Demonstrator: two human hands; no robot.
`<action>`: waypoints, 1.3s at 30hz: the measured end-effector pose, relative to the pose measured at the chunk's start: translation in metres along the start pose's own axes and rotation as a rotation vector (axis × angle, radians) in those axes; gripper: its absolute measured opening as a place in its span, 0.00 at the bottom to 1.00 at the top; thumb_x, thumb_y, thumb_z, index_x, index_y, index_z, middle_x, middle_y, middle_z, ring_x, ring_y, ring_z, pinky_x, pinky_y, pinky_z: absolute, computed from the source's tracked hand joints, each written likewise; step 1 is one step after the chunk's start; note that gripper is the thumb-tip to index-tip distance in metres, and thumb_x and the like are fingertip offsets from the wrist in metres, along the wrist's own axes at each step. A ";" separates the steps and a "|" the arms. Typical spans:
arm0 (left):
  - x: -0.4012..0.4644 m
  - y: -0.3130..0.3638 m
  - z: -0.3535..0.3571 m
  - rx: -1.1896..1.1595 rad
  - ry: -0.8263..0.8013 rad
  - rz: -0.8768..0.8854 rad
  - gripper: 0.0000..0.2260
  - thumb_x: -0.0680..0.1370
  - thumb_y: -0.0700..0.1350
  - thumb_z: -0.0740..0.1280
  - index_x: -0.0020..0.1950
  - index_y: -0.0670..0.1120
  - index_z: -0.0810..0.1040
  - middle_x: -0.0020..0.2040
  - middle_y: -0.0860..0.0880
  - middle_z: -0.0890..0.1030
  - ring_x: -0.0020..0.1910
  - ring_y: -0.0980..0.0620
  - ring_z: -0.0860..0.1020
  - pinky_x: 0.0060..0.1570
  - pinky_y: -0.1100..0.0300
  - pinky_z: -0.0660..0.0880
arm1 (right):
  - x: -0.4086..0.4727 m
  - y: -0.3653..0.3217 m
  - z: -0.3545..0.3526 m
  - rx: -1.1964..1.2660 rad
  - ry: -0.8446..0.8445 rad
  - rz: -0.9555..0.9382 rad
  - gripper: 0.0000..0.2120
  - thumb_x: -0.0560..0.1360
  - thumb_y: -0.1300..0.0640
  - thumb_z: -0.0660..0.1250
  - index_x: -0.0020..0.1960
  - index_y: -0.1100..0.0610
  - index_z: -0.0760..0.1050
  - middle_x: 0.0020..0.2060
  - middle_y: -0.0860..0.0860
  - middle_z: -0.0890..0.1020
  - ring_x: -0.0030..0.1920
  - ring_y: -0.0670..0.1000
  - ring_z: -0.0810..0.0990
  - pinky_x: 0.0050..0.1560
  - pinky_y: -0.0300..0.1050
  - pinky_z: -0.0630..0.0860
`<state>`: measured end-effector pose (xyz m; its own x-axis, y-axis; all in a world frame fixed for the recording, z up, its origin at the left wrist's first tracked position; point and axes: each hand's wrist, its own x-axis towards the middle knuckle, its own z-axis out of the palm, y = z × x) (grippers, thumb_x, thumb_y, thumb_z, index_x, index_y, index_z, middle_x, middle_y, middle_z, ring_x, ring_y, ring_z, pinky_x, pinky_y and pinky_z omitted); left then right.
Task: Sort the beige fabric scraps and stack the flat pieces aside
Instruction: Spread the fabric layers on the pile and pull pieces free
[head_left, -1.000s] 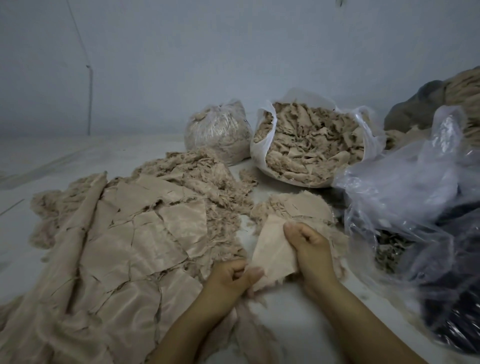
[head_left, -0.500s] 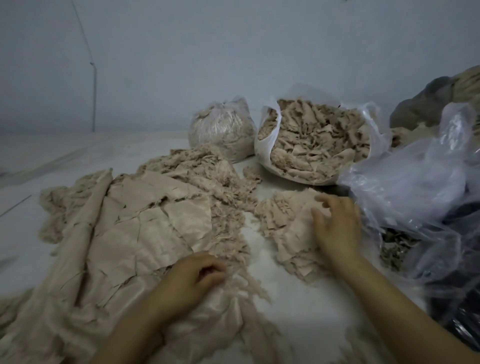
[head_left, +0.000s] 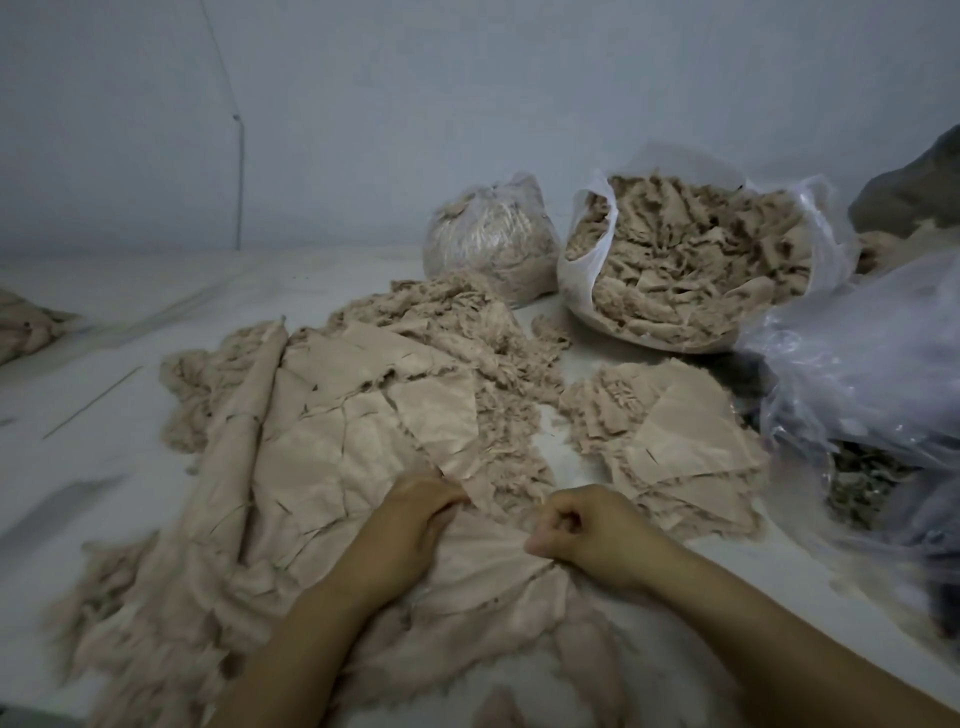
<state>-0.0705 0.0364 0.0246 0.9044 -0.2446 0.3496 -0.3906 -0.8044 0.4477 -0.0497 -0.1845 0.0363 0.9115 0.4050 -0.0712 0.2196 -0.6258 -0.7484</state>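
A wide pile of beige fabric scraps (head_left: 332, 447) covers the white surface on the left, with frayed shreds (head_left: 467, 322) heaped at its far side. To the right lies a smaller stack of flat beige pieces (head_left: 680, 441). My left hand (head_left: 415, 525) pinches the edge of a flat beige piece (head_left: 483, 556) at the near side of the big pile. My right hand (head_left: 587, 530) is curled in a fist just to its right, and the same piece bunches into folds at its knuckles. The two hands are a short gap apart.
A tied clear bag of scraps (head_left: 488, 239) and an open white bag (head_left: 587, 270) full of beige scraps stand at the back. A large crumpled clear plastic bag (head_left: 857, 374) fills the right side. A bit of fabric (head_left: 26, 327) lies at the far left.
My right hand has left the flat stack on the right and come back beside my left hand. Both now hold a piece at the near edge of the big pile.
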 end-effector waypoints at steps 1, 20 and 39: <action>0.002 0.002 0.001 0.001 -0.003 0.009 0.10 0.80 0.39 0.62 0.58 0.44 0.80 0.53 0.49 0.80 0.54 0.52 0.75 0.54 0.71 0.64 | 0.002 -0.002 0.002 0.013 -0.002 0.001 0.11 0.70 0.50 0.75 0.33 0.49 0.75 0.33 0.44 0.79 0.33 0.39 0.74 0.35 0.33 0.70; 0.016 0.027 0.005 -0.194 0.081 -0.067 0.09 0.81 0.40 0.60 0.44 0.48 0.77 0.39 0.53 0.79 0.40 0.57 0.76 0.44 0.63 0.72 | 0.014 -0.031 0.027 0.608 0.094 -0.008 0.06 0.73 0.54 0.72 0.42 0.57 0.80 0.38 0.48 0.83 0.41 0.45 0.81 0.42 0.37 0.76; 0.020 0.054 0.009 -0.731 -0.090 -0.241 0.10 0.78 0.41 0.66 0.37 0.41 0.77 0.32 0.50 0.74 0.32 0.55 0.72 0.34 0.63 0.69 | 0.025 -0.005 0.005 0.423 0.621 -0.060 0.17 0.74 0.49 0.69 0.30 0.53 0.71 0.24 0.44 0.74 0.28 0.39 0.72 0.37 0.43 0.68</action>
<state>-0.0715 -0.0167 0.0480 0.9770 -0.1764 0.1198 -0.1675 -0.2871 0.9431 -0.0298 -0.1680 0.0351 0.9582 -0.0983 0.2687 0.2369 -0.2542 -0.9377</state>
